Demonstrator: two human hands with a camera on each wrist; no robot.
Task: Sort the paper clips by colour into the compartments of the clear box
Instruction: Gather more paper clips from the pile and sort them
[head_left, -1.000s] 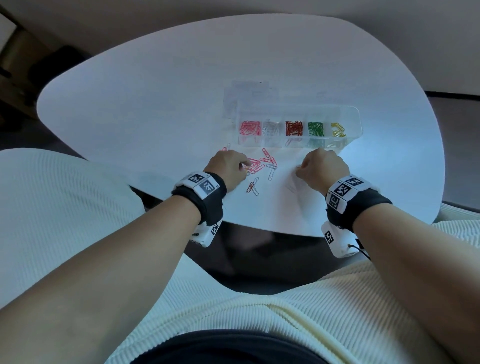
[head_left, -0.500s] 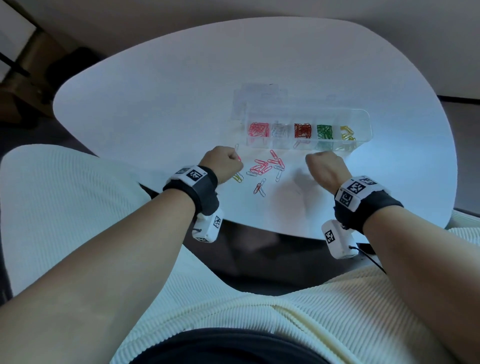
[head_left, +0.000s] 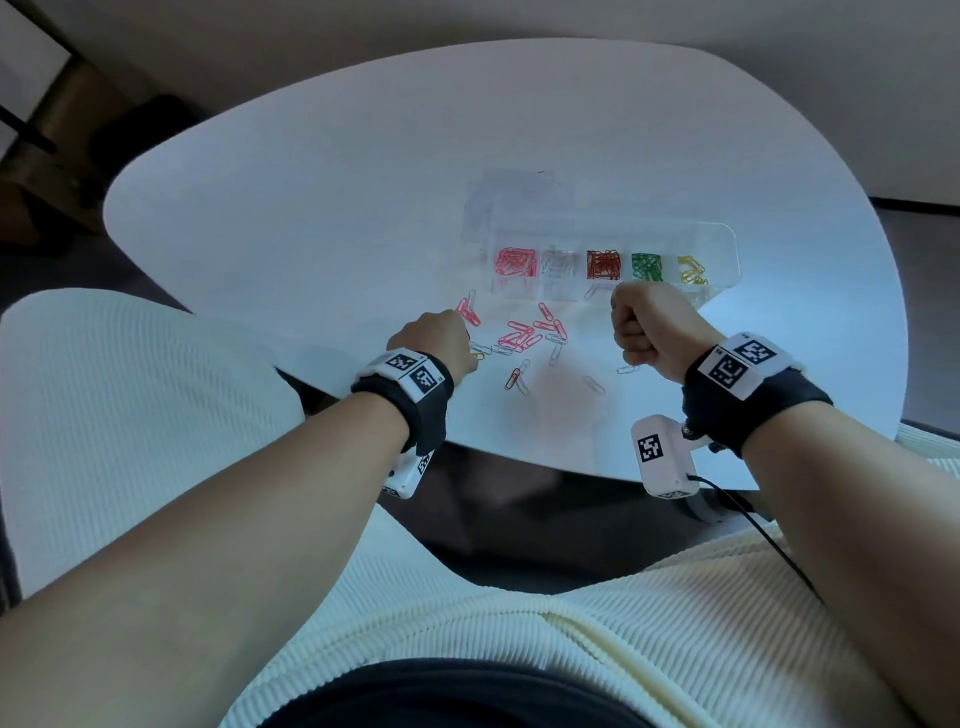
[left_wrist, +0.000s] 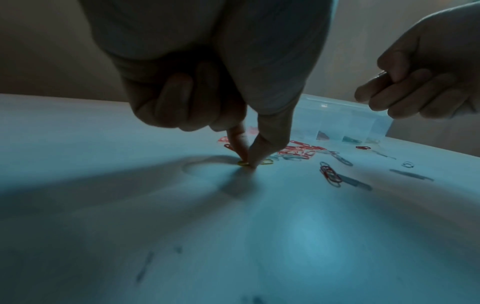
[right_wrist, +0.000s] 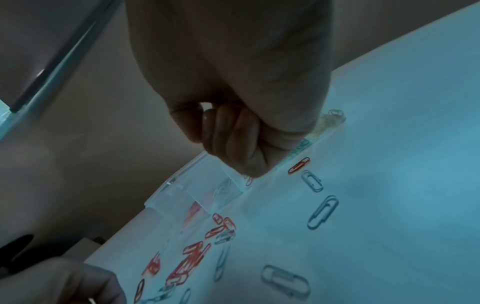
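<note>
— What changed since a second ago?
— Both hands moved apart. The left hand (left_wrist: 221, 86) now pinches a yellow clip (left_wrist: 244, 163) against the white table (head_left: 311, 218).
— And the right hand (head_left: 652, 330)?
— Raised in a curled fist near the clear box (head_left: 724, 244); whether it holds anything cannot be told.
— The clips?
— Pink, white, red, green, yellow fill separate compartments; loose pink clips (head_left: 519, 332) lie just before the box.

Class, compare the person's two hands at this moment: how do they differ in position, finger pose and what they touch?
The left hand is down at the table, while the right hand is raised near the clear box. The left hand's thumb and forefinger pinch a yellow paper clip; the right hand is a closed fist, and no clip shows in it. Both wear black wristbands.
</note>
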